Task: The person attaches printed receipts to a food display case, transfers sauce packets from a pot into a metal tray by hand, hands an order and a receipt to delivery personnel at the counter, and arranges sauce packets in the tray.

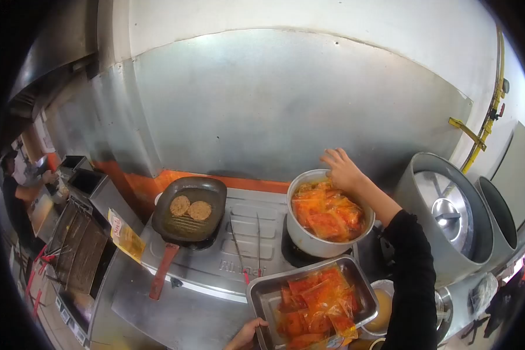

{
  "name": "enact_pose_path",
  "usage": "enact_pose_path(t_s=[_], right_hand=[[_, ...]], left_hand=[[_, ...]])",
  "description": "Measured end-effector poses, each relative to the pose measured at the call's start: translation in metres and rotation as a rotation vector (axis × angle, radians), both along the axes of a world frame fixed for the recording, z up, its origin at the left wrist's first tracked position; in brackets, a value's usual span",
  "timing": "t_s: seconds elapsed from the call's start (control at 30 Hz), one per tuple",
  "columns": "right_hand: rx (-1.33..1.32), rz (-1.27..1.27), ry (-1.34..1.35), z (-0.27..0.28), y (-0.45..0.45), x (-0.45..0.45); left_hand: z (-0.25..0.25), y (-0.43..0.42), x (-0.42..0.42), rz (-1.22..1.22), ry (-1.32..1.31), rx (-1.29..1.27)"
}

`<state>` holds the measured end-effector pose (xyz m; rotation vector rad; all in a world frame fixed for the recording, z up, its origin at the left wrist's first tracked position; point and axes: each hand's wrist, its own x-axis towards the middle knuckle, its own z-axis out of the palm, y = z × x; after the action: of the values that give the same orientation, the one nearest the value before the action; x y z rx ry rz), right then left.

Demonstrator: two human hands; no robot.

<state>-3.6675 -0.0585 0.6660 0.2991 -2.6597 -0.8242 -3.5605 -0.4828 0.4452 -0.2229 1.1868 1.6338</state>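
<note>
My left hand [248, 333] is closed on the left rim of a steel tray [256, 291]. Orange-red food in clear plastic packets [321, 300] fills much of that tray. My right hand [343, 170] reaches over the far side of a light metal pot [322, 249], its fingers stretched out to the left and nothing visible in them. More packets of the same orange-red food [326, 213] are heaped inside the pot, just under this hand. The palm side is hidden.
On the stove [248, 233], a square grill pan [186, 233] holds two brown patties [191, 208]. Tongs [248, 245] lie beside it. A yellow packet [125, 236] stands at left. Large pots [414, 198] crowd the right. Another person [23, 198] is at far left.
</note>
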Motion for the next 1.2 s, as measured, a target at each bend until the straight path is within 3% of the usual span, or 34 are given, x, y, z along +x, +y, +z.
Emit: enact_pose_path(t_s=[0.07,0.17,0.3,0.4,0.9,1.07,1.2], right_hand=[[0.040,-0.042,-0.019,0.008,-0.001,0.004],[-0.037,-0.010,0.023,0.001,0.007,0.000],[0.047,-0.060,-0.011,-0.004,0.006,-0.003],[0.058,-0.033,0.003,-0.007,0.007,-0.004],[-0.064,0.064,-0.002,-0.015,0.011,-0.008],[0.006,0.042,0.066,0.027,0.002,0.008],[0.101,0.055,-0.024,0.052,-0.003,0.021]], left_hand=[[0.032,0.009,0.001,0.024,-0.163,0.046],[0.025,0.010,-0.001,0.021,-0.075,-0.025],[0.027,0.011,-0.003,-0.001,-0.043,-0.045],[0.023,0.010,-0.005,-0.040,-0.073,0.039],[0.031,0.011,-0.002,-0.012,-0.049,-0.028],[0.025,0.008,-0.005,-0.061,-0.074,0.081],[0.014,0.011,-0.005,-0.045,0.011,0.034]])
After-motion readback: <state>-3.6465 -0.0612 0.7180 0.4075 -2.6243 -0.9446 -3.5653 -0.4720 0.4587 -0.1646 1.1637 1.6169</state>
